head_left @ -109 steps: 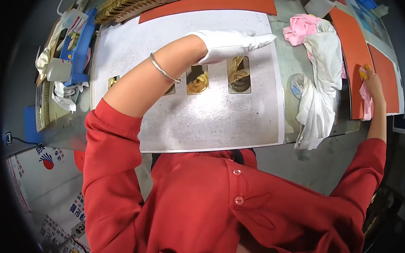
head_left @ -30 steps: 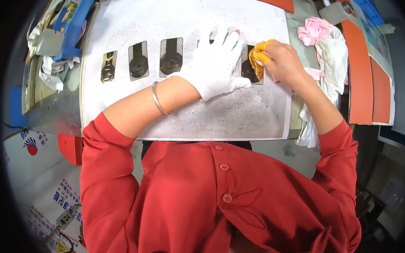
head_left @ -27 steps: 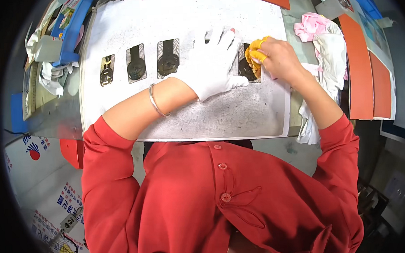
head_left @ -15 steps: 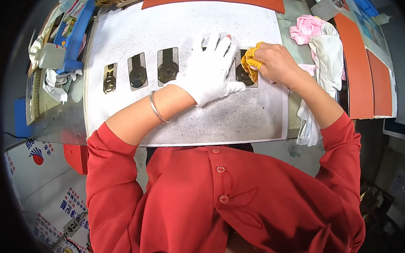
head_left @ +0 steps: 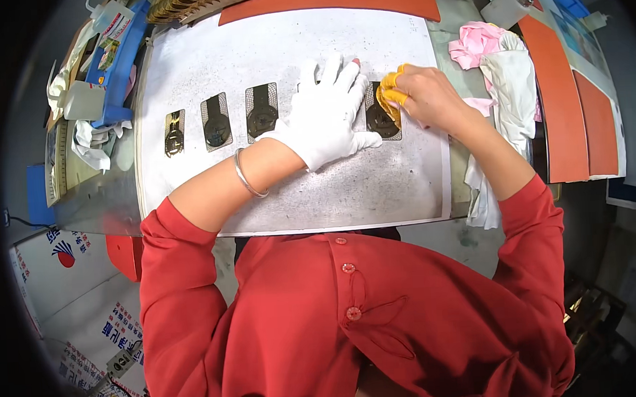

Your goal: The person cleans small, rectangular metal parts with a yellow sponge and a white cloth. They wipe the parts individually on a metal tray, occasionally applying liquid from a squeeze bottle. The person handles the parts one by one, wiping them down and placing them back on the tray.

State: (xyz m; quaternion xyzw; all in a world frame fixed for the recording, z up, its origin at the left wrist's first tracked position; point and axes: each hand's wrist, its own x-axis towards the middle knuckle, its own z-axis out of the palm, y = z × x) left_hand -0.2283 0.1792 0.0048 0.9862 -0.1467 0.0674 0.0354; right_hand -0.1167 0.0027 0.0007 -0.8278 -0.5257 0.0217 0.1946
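Right hand (head_left: 431,98), fingers curled in yellow finger cots (head_left: 396,96), is at the rightmost dark mirror-like panel (head_left: 378,118), any grip hidden; apparently wiping, where another stroke calls for even pressure. White-gloved left hand (head_left: 321,117) lies spread on the white sheet (head_left: 374,189).

The glove (head_left: 322,124) is white, and the finger covers (head_left: 396,96) are yellow. The shirt (head_left: 287,306) is red; the bracelet (head_left: 242,175) has silver colour. The sheet (head_left: 360,196) is white with many small grey specks. The larger plates (head_left: 261,110) are dark, with a pale net pattern along the sides, while the leftmost plate (head_left: 175,135) shows gold and black. The cloths (head_left: 510,91) are pink and white, the tray (head_left: 119,86) blue, the mats (head_left: 559,103) orange-red.
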